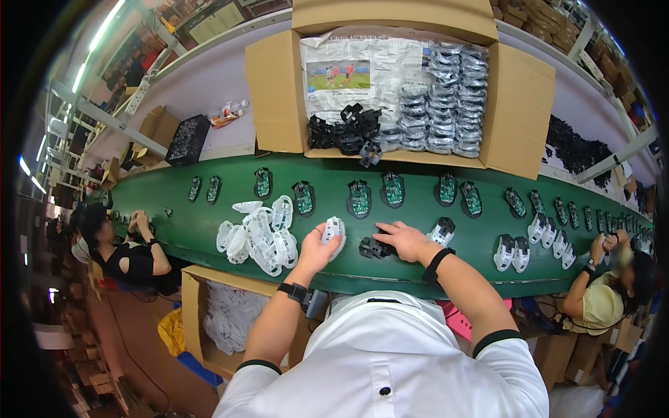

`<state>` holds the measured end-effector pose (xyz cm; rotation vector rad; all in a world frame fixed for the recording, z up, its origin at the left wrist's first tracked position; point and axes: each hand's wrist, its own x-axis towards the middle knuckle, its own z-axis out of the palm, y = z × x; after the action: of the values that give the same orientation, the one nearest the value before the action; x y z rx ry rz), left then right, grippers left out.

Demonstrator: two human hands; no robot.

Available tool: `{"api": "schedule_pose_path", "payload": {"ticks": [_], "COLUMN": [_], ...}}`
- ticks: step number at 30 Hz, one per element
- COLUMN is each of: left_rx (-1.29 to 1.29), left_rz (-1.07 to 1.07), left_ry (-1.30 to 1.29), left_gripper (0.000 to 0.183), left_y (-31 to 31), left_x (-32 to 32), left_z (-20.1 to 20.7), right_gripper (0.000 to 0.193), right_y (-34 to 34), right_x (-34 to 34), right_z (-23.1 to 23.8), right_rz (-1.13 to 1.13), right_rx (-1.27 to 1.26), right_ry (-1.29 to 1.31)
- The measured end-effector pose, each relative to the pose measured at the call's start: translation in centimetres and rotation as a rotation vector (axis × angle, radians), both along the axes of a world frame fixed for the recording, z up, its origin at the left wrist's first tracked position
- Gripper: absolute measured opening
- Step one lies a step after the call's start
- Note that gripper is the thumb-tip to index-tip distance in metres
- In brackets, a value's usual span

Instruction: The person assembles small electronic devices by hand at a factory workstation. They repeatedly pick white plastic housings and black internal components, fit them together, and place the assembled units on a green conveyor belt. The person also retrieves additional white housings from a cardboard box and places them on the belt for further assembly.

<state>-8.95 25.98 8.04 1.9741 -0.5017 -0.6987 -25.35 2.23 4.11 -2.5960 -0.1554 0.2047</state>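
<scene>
My left hand point(318, 249) grips a white mouse-shaped plastic shell point(334, 231) between thumb and fingers, just above the green work surface point(313, 272). To its right, my right hand point(406, 241) has its fingers closed on a black plastic part point(383, 233). Another black plastic part point(371, 248) lies against it on the surface. A white shell with a black part fitted at its top point(442, 230) rests just right of my right hand. Left of my left hand sits a loose pile of white shells point(259, 237).
Mouse bases with green circuit boards point(359, 198) line the far side. Beyond them stands an open carton point(519, 111) holding black parts and stacked wrapped pieces. White assembled shells point(512, 252) lie to the right. Another carton point(191, 313) stands below the near edge. Co-workers sit at both ends.
</scene>
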Motion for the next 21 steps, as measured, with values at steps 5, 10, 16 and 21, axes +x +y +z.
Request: {"api": "schedule_pose_path", "payload": {"ticks": [5,10,16,21], "left_rx": [-0.227,-0.378,-0.382,-0.397], "left_rz": [0.007,-0.082,-0.272,-0.338], "left_ry": [0.188,0.189,0.136,-0.005], "left_gripper": [0.06,0.057,0.048,0.048], "left_y": [-2.9,-3.6,-5.4,-5.8], "left_x": [-3.2,-5.4,-7.7,-7.6], "left_z": [5.7,7.7,9.7,8.9], "right_gripper": [0.067,0.073,0.066,0.067], "right_y": [-1.4,0.0,3.3,3.7], "right_x": [-1.3,-3.6,-5.5,-5.3], "right_z": [0.1,6.2,12.3,10.8], "right_rz": [-0.265,-0.663,-0.452,-0.515], "right_rx": [0.005,0.768,0.689,0.919], "right_ry": [-0.026,-0.276,-0.528,-0.455]}}
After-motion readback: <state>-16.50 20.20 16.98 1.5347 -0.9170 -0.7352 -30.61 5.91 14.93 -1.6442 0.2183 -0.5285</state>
